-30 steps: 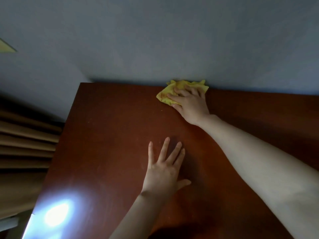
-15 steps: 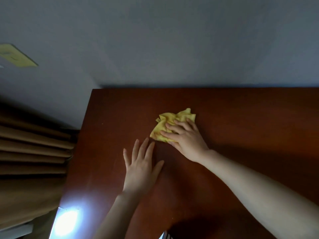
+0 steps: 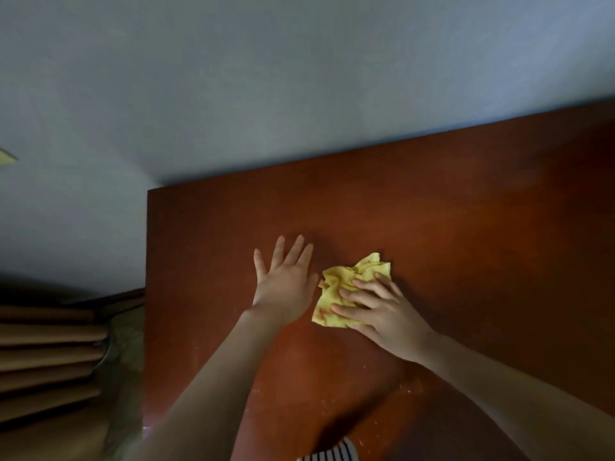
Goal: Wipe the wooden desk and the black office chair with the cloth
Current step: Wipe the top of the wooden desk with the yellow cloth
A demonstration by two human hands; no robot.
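The crumpled yellow cloth (image 3: 349,289) lies on the wooden desk (image 3: 466,227), a little toward four o'clock of the picture's middle. The right hand (image 3: 382,311) presses it flat with fingers spread over the folds; the left hand (image 3: 286,281), at the cloth's nine o'clock and just beside it, rests palm-down, fingers straight and slightly fanned. Pale specks toward six o'clock suggest the near edge is unwiped — the desk looks part done. The chair is out of view, so presumably untouched. No writing is readable anywhere.
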